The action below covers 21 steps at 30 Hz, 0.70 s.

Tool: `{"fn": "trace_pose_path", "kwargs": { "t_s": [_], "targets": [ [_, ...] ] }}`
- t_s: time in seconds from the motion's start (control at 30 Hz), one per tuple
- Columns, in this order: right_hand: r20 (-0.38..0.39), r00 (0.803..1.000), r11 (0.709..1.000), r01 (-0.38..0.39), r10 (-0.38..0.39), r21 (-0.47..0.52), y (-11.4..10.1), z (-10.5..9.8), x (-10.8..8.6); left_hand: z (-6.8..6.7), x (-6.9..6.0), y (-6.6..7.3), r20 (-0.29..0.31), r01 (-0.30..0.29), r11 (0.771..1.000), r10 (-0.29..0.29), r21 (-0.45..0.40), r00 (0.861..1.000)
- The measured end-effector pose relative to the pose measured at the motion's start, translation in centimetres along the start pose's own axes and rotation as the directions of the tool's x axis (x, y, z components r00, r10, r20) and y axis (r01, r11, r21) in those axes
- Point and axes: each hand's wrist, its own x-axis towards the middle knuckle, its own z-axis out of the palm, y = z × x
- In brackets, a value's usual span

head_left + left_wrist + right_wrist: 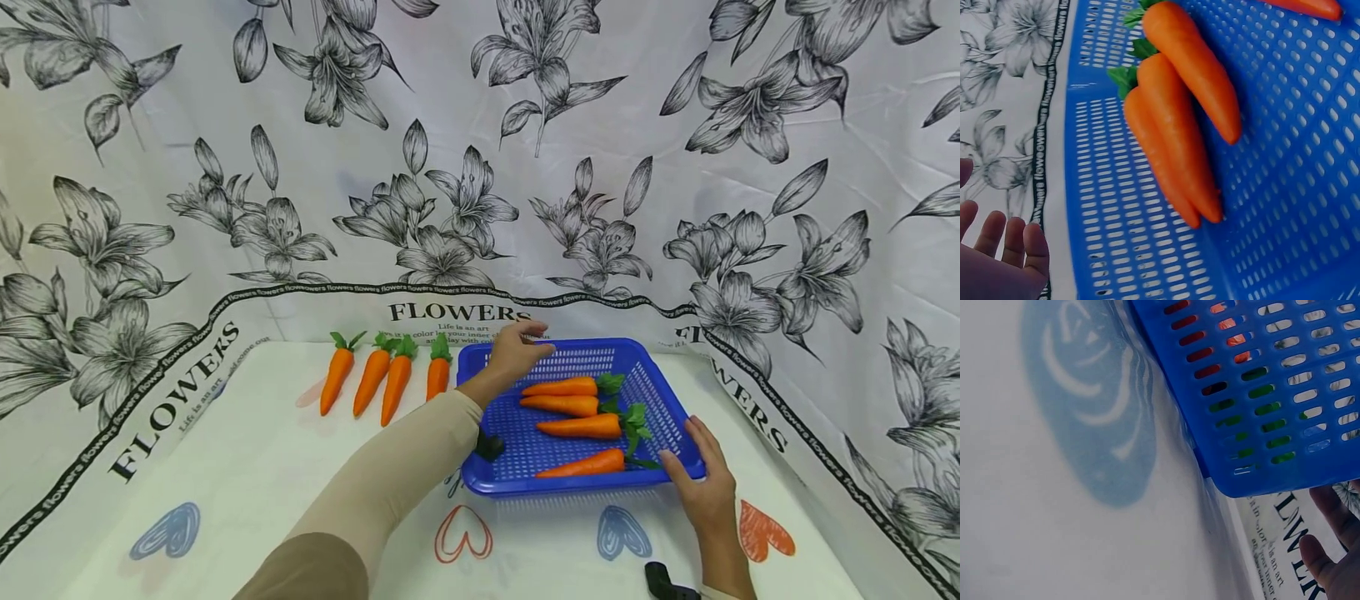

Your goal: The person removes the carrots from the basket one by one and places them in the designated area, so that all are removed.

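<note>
By the blue basket [510, 483] (carrots [577, 427] inside), left hand [519, 353] hangs far-left, right hand [707, 487] at its near-right corner, each grip relaxed.

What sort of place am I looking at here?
Probably a staged indoor tabletop setup, though the room beyond is out of sight: a flower-printed cloth forms a backdrop, a heart-printed table covering lies before it, and carrots sit beside and inside a blue basket.

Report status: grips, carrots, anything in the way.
Left grip empty at blue basket's far left corner; right grip at its near right corner. Four carrots inside, four outside to the left. Left sleeve partly covers the outside carrot nearest the basket.
</note>
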Motion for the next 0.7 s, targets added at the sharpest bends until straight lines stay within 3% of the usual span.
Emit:
{"fn": "trace_pose_path", "kwargs": {
  "t_s": [0.37,0.57,0.7],
  "targets": [
    [0.001,1.000,1.000,0.004,-0.004,0.002,0.2,-0.2,0.2,1.8,0.9,-1.7,0.004,0.092,0.993,-0.092,0.077,0.996],
    [-0.001,1.000,1.000,-0.005,0.005,-0.003,0.4,0.1,0.1,2.9,1.1,-2.5,0.081,0.196,0.968,-0.210,0.154,0.974],
    [0.000,1.000,1.000,-0.002,0.002,-0.006,0.4,0.2,0.1,3.2,1.1,-2.9,0.105,0.209,0.963,-0.229,0.171,0.968]
  ]
}}
